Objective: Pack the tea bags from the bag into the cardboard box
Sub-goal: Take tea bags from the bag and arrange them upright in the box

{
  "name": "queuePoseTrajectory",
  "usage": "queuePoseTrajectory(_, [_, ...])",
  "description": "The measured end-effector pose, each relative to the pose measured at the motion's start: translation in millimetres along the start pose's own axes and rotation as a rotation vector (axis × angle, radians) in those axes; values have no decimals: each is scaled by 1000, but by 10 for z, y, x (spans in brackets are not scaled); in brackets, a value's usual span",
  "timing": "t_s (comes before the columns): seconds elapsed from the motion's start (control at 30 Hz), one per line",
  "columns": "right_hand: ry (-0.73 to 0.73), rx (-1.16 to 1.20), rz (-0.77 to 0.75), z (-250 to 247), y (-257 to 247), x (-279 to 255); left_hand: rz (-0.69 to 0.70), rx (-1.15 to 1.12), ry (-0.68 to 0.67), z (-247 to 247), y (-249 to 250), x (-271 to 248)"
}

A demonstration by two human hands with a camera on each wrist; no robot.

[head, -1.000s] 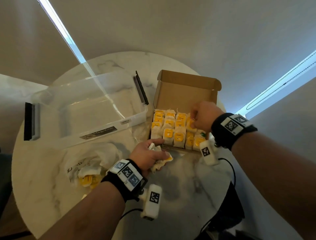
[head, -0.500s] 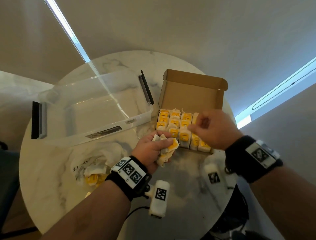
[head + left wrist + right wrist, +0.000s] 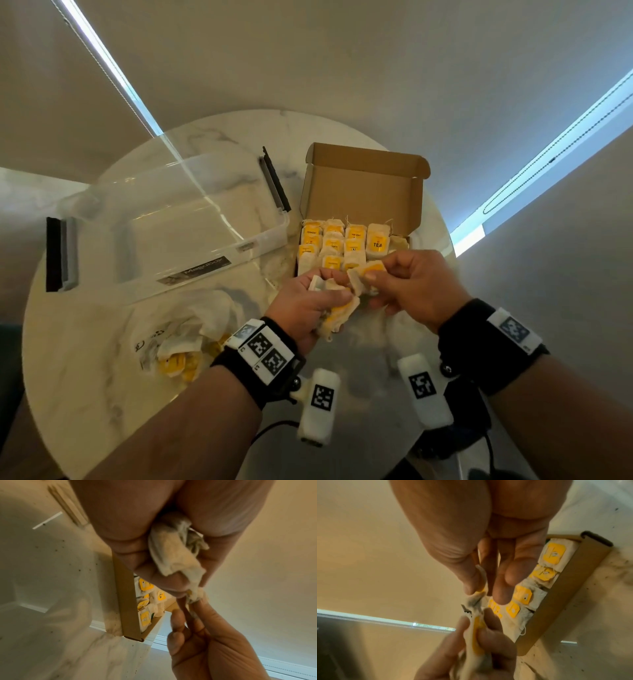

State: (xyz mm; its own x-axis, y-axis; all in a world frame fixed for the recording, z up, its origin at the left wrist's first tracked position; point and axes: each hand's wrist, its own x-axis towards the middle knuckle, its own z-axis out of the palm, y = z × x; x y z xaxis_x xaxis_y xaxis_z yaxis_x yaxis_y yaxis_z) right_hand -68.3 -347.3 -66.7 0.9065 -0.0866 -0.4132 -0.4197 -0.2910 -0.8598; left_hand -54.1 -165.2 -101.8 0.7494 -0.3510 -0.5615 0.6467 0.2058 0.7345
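The open cardboard box (image 3: 363, 185) stands at the back right of the table, with several yellow-tagged tea bags (image 3: 334, 245) packed in rows. Just in front of it, my left hand (image 3: 329, 296) grips a bunch of tea bags (image 3: 339, 313), seen crumpled in the palm in the left wrist view (image 3: 175, 553). My right hand (image 3: 376, 277) pinches one tea bag (image 3: 366, 270) at the top of that bunch between thumb and fingers (image 3: 471, 588). A crumpled plastic bag (image 3: 191, 329) with more tea bags lies at the front left.
A clear plastic bin (image 3: 164, 226) with dark handles stands left of the box. Everything rests on a round marble table (image 3: 85, 394), whose edge runs close behind and right of the box. Cables hang below both wrists.
My right hand came back from the box to my left hand and took hold of a tea bag in the bunch. The left hand rose slightly toward the box front.
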Motion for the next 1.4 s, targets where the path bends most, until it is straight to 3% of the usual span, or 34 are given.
queuePoseTrajectory(0.1, [44, -113, -25, -163, 56, 91, -23, 51, 59, -40, -31, 48])
queuePoseTrajectory(0.33, [-109, -680, 24, -302, -11, 635, -112, 52, 167, -184, -97, 163])
queuePoseTrajectory(0.53, [-32, -790, 57, -220, -41, 1013, -159, 27, 235, -223, -128, 203])
queuePoseTrajectory(0.77, [63, -928, 43, -185, -4, 1051, -164, 36, 213, -253, -115, 200])
queuePoseTrajectory(0.97, [161, -866, -83, -212, -116, 697, -113, -60, 131, -203, -3, 126])
queuePoseTrajectory(1.07, [35, -643, -95, -47, -180, 338, -106, -87, 128, -120, 57, 132])
queuePoseTrajectory(1.17, [-121, -311, 74, 133, -123, 143, -78, -48, 129, -29, 73, 144])
queuePoseTrajectory(1.23, [-134, -153, 134, 192, -70, 105, -64, -61, 123, 19, 61, 144])
queuePoseTrajectory(1.4, [-135, -52, 51, 180, -5, 32, -130, -118, 91, 103, 23, 90])
